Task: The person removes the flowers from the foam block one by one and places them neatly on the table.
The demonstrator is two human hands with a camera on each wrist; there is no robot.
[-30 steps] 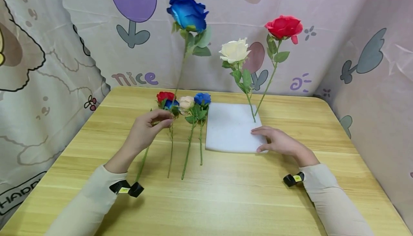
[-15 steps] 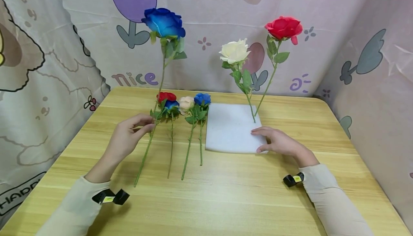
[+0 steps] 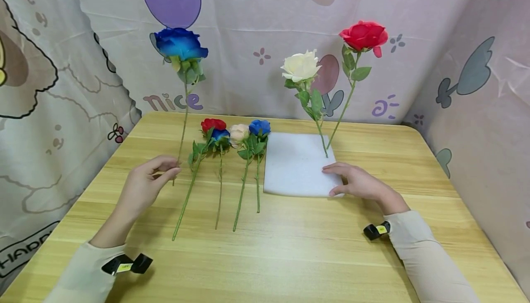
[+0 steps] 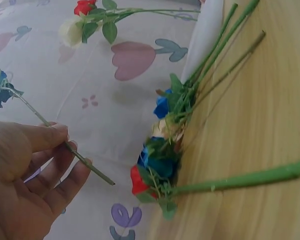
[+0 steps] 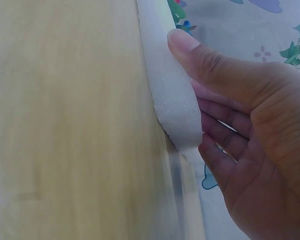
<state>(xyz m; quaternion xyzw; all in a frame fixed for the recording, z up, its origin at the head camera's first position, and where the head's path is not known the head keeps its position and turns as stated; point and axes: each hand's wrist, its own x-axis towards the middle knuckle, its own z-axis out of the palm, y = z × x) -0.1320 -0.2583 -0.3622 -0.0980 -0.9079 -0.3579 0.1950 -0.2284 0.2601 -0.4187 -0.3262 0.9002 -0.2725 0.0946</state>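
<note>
My left hand (image 3: 149, 181) pinches the thin stem of a blue rose (image 3: 181, 44), upright over the left part of the table. In the left wrist view the stem's lower end sticks out below the fingertips (image 4: 60, 134). My right hand (image 3: 360, 181) rests at the front right corner of a white foam board (image 3: 296, 165), its thumb at the front edge. A white rose (image 3: 301, 65) and a red rose (image 3: 364, 35) stand in the board, leaning apart. Left of it lie a red rose (image 3: 213, 125), a dark blue rose (image 3: 220, 134), a cream rose (image 3: 239, 134) and another blue rose (image 3: 260, 127).
The lying stems point toward the front of the wooden table (image 3: 290, 257). A printed cloth (image 3: 256, 87) hangs behind the table and along both sides. Each wrist carries a small black camera, one on the left sleeve (image 3: 83, 271) and one on the right sleeve (image 3: 422, 252).
My left hand has moved left and nearer with the blue rose, past the lying red rose's stem. The bloom has swung left and lower. The right hand has stayed on the foam board.
</note>
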